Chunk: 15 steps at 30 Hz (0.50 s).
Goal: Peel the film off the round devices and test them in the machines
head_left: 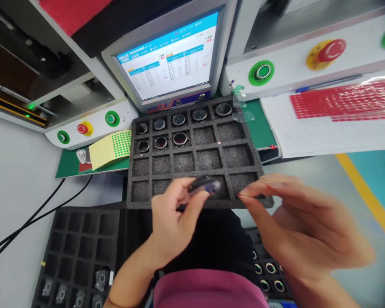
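My left hand (175,220) is closed around a dark watch head (205,185), blurred by motion, held over the front of the grey foam tray (197,204). To its right, my right hand (295,222) is closed in a pinch, thumb and forefinger tips together near the tray's front right corner. A tiny reddish speck shows at those fingertips, too small to name. Round watch heads fill the tray's back row, among them one at the back right (223,109). Three more lie in the second row, including a dark red-tinted one (180,138).
Behind the tray stands a lit monitor (170,55). Sheets of red stickers (343,100) lie at right, green dot stickers (121,143) at left. Red emergency buttons (331,50) sit on the machine fronts. Lower down are a black tray with bagged pieces (62,244) and another with rings (271,268).
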{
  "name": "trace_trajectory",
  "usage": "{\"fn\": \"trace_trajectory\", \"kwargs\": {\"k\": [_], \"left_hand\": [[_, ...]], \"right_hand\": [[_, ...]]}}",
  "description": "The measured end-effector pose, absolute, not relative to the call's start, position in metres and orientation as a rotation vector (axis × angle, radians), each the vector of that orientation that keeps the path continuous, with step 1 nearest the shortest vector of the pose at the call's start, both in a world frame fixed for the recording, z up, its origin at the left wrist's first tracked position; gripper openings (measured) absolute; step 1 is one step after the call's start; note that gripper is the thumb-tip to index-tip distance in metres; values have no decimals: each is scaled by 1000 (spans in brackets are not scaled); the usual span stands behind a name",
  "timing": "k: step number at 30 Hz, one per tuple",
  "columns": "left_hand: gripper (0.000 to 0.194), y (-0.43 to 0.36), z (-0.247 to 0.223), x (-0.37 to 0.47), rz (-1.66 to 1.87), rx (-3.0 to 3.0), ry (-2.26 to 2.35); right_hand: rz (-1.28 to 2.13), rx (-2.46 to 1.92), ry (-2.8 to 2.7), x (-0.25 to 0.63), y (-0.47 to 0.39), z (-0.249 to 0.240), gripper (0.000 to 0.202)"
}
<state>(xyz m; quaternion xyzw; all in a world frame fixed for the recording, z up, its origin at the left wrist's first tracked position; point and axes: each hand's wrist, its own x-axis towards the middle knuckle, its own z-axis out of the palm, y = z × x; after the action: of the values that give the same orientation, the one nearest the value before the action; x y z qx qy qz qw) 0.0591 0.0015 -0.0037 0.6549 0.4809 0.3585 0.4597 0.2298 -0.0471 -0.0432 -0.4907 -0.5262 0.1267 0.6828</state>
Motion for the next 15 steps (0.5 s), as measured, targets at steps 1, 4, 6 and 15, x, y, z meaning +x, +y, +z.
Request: {"fn": "trace_trajectory", "kwargs": {"k": [1, 4, 6, 15], "left_hand": [[12, 12, -4, 64, 923, 1594, 1216], [16, 55, -13, 83, 936, 1795, 1348], [17, 86, -25, 100, 721, 2170, 1544], [17, 139, -59, 137, 16, 3035, 1186]], "right_hand": [[222, -1115, -1108, 233, -48, -44, 61], [159, -1163, -944, 240, -52, -46, 58], [229, -1178, -900, 242, -55, -48, 55], [330, -1171, -975, 252, -67, -58, 58]]}}
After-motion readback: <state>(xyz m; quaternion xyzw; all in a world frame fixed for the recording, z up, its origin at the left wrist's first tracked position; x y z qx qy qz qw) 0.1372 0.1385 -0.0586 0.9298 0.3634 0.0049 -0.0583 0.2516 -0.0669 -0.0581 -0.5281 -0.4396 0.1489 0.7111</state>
